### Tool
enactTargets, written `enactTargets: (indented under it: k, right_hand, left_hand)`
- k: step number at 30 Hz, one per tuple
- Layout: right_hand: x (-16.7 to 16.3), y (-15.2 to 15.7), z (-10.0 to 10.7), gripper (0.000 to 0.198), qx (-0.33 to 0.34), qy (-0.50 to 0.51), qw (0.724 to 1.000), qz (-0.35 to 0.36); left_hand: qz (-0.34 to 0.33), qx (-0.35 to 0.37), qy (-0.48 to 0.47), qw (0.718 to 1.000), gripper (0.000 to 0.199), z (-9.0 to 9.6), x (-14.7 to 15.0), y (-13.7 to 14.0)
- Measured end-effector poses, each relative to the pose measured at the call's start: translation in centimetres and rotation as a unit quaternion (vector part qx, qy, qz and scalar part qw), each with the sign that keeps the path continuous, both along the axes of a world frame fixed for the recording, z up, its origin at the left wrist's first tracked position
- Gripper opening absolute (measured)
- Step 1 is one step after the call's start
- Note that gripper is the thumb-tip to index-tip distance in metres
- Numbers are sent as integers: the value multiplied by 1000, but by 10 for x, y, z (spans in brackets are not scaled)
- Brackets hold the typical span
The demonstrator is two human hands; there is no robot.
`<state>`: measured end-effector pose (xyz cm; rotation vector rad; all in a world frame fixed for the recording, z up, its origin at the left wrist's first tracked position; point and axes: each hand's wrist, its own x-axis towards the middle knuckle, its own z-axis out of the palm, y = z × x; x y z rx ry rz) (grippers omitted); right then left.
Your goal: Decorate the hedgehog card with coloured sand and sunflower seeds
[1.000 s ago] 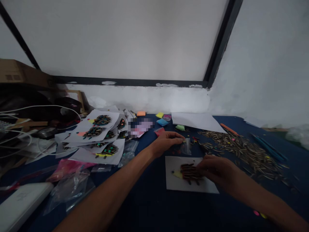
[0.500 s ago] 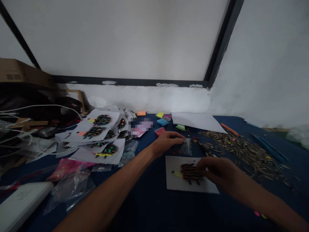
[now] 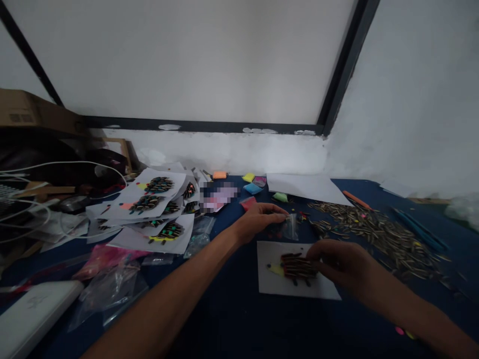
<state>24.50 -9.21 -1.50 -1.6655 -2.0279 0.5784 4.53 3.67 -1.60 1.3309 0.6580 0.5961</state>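
Note:
My left hand (image 3: 262, 218) reaches over the blue table, its fingertips pinched at the top edge of a small clear plastic bag (image 3: 292, 228). A white sheet of paper (image 3: 269, 285) lies in front of me. On it sits a hedgehog figure (image 3: 298, 267) with a yellow snout, a reddish body and rows of striped seeds as spines. My right hand (image 3: 339, 259) is at the figure's right end, thumb and fingers drawn together against it. Whatever lies between those fingertips is hidden from view.
A pile of striped seeds (image 3: 389, 239) spreads at the right, beside an orange pen (image 3: 356, 200) and a blue tool or case (image 3: 421, 229). Finished-looking hedgehog sheets (image 3: 153, 199) stack at the left. Colored clay packets (image 3: 253, 188) lie at the back; a white box (image 3: 37, 314) sits near left.
Hardly anything differs. My right hand has shifted very slightly to the right at the figure's end; my left hand stays at the small bag.

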Motion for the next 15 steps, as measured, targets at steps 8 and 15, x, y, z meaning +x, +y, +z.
enactTargets:
  k: [8, 15]
  right_hand:
    - [-2, 2, 9, 33, 31, 37, 996, -73]
    - [-10, 9, 5, 36, 113, 167, 971, -127]
  left_hand:
    - [-40, 15, -39, 998, 20, 1, 0, -2]
    - [-90, 51, -30, 994, 22, 7, 0, -7]
